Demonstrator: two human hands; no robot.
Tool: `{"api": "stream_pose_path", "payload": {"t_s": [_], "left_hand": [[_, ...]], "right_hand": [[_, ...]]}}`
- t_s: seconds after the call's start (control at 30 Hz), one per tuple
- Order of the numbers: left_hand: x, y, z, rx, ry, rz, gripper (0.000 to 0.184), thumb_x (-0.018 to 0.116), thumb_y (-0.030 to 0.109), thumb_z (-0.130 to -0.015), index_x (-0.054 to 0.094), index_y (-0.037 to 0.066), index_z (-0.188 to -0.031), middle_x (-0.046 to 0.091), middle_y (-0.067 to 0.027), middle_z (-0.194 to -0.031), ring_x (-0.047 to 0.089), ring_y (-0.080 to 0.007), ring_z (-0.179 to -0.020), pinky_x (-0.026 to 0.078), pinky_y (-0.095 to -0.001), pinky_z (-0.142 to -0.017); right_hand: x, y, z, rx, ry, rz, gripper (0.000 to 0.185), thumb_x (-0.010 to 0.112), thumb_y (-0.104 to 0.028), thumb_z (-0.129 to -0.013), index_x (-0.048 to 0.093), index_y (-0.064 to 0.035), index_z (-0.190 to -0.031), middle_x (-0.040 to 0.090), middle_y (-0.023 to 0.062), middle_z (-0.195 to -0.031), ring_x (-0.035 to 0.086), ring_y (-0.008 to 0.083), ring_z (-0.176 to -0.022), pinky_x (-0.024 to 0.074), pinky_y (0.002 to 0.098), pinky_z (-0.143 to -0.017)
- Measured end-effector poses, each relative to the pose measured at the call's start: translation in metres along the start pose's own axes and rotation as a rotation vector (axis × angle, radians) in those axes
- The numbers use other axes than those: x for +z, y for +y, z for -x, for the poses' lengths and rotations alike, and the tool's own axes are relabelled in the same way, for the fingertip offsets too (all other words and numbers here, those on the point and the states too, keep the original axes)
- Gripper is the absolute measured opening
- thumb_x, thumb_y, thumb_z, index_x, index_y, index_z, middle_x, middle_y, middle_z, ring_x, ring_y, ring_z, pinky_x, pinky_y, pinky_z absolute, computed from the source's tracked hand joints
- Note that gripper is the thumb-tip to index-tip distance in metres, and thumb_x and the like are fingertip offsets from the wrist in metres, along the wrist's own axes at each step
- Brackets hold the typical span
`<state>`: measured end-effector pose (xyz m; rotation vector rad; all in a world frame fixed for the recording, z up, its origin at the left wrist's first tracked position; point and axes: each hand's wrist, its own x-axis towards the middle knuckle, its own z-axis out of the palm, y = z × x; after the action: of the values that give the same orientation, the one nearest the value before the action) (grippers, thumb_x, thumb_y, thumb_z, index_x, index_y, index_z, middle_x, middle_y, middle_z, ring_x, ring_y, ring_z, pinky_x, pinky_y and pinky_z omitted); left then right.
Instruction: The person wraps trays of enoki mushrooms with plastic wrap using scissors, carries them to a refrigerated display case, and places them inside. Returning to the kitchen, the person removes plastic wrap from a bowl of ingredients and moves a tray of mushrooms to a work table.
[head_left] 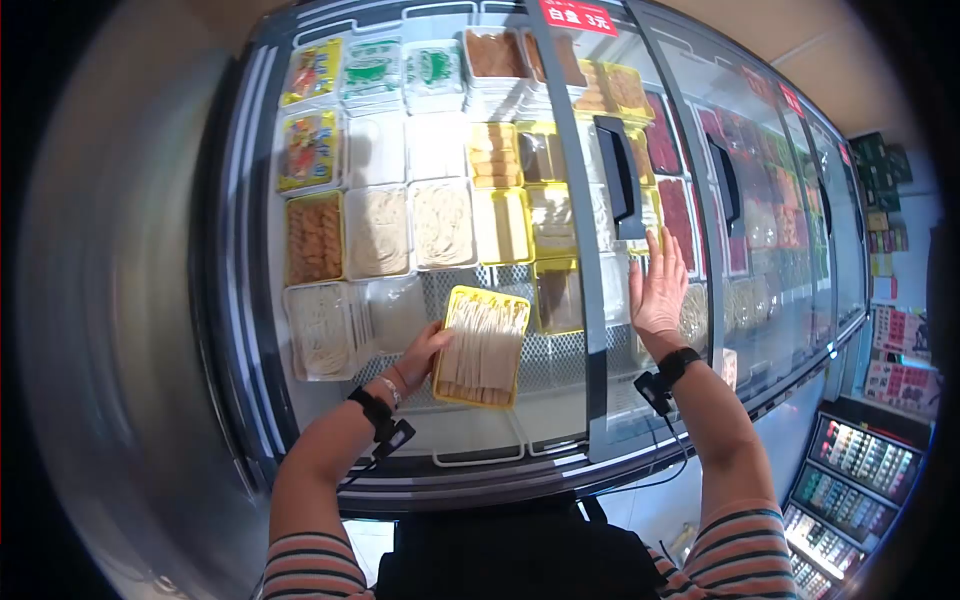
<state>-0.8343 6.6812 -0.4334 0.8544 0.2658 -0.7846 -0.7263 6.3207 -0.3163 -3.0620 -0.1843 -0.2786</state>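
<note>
One tray [490, 298] (yellow) in left hand [420, 358]

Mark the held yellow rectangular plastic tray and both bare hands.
Yellow rectangular plastic tray [492, 295]: head view, on its far rim.
Left hand [416, 359]: head view, on its middle.
Right hand [659, 297]: head view, on its back.

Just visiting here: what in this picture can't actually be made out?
All in the head view:
Left hand: most fingers hidden behind the yellow tray.
Whatever lies directly under the right hand: covered by it.
Striped sleeves: cut off by the bottom edge.
Shelf goods: too small to identify.
</note>
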Motion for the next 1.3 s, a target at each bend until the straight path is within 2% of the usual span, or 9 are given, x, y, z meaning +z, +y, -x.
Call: {"api": "stream_pose_path", "payload": {"t_s": [0.1,0.27,0.53,0.7,0.8,0.87,1.0,1.17,1.3], "left_hand": [[-0.021,-0.031,-0.039,-0.134,0.137,-0.101,0.066,0.061,0.041,-0.084,0.041,-0.003,-0.130,0.054,-0.0100,-0.121,0.052,-0.0178,-0.111,0.042,-0.0309,-0.095],[-0.011,-0.045,-0.076,-0.076,0.276,-0.115,0.060,0.064,0.035,-0.082,0.046,-0.002,-0.125,0.057,-0.0099,-0.115,0.055,-0.0169,-0.105,0.044,-0.0313,-0.091],[-0.014,-0.089,-0.132,0.087,0.280,-0.090,0.056,0.067,0.025,-0.079,0.047,0.001,-0.126,0.057,-0.0079,-0.114,0.055,-0.0175,-0.105,0.045,-0.0318,-0.091],[0.003,-0.082,-0.126,0.114,0.327,-0.013,0.054,0.065,0.024,-0.082,0.046,0.002,-0.128,0.058,-0.0074,-0.113,0.056,-0.0167,-0.102,0.046,-0.0313,-0.089],[0.005,-0.077,-0.107,0.145,0.397,-0.250,0.051,0.064,0.024,-0.085,0.048,0.002,-0.128,0.059,-0.0068,-0.110,0.057,-0.0153,-0.099,0.047,-0.0307,-0.085],[0.010,-0.073,-0.095,0.094,0.392,-0.427,0.051,0.066,0.025,-0.085,0.049,0.000,-0.126,0.061,-0.0090,-0.108,0.058,-0.0162,-0.096,0.048,-0.0309,-0.081],[0.013,-0.077,-0.090,-0.058,0.525,-0.368,0.052,0.069,0.022,-0.082,0.050,-0.004,-0.123,0.061,-0.0122,-0.106,0.059,-0.0194,-0.095,0.050,-0.0320,-0.079],[-0.015,-0.123,-0.127,0.143,0.432,-0.638,0.052,0.074,0.014,-0.075,0.051,-0.007,-0.116,0.061,-0.0149,-0.104,0.062,-0.0227,-0.095,0.051,-0.0337,-0.083],[-0.027,-0.161,-0.141,0.234,0.429,-0.630,0.054,0.074,0.013,-0.074,0.047,-0.007,-0.117,0.061,-0.0157,-0.105,0.061,-0.0228,-0.095,0.050,-0.0338,-0.084]], "right_hand": [[-0.001,0.000,0.001,0.006,-0.006,-0.006,0.056,0.050,-0.027,-0.090,0.034,-0.0086,-0.141,0.027,0.0158,-0.149,0.025,0.0348,-0.137,0.0225,0.0472,-0.108],[-0.001,-0.001,-0.001,0.031,-0.030,-0.013,0.057,0.051,-0.028,-0.088,0.035,-0.0087,-0.141,0.027,0.0157,-0.149,0.026,0.0347,-0.136,0.0213,0.0470,-0.108],[-0.002,-0.002,-0.002,0.039,-0.063,-0.034,0.059,0.051,-0.026,-0.087,0.035,-0.0091,-0.141,0.026,0.0159,-0.149,0.026,0.0352,-0.136,0.0205,0.0484,-0.108],[-0.002,-0.002,-0.002,0.045,-0.066,-0.039,0.059,0.052,-0.026,-0.087,0.035,-0.0096,-0.141,0.026,0.0149,-0.149,0.025,0.0347,-0.136,0.0209,0.0483,-0.108],[-0.002,-0.003,-0.002,0.043,-0.048,-0.028,0.059,0.052,-0.025,-0.086,0.036,-0.0097,-0.140,0.027,0.0148,-0.149,0.026,0.0343,-0.136,0.0211,0.0483,-0.108],[-0.003,-0.004,-0.002,0.041,-0.038,-0.037,0.059,0.052,-0.025,-0.086,0.036,-0.0099,-0.140,0.027,0.0148,-0.149,0.026,0.0342,-0.136,0.0211,0.0483,-0.108],[-0.002,-0.004,-0.002,0.048,-0.017,-0.051,0.058,0.053,-0.025,-0.086,0.037,-0.0099,-0.140,0.029,0.0151,-0.148,0.027,0.0344,-0.136,0.0210,0.0487,-0.108],[-0.002,-0.005,-0.002,0.017,-0.003,-0.065,0.057,0.052,-0.024,-0.086,0.037,-0.0090,-0.139,0.029,0.0150,-0.148,0.027,0.0346,-0.136,0.0206,0.0489,-0.108],[-0.002,-0.006,-0.002,0.027,-0.005,-0.050,0.056,0.052,-0.025,-0.087,0.037,-0.0090,-0.139,0.029,0.0148,-0.148,0.027,0.0344,-0.136,0.0202,0.0484,-0.109]]}}
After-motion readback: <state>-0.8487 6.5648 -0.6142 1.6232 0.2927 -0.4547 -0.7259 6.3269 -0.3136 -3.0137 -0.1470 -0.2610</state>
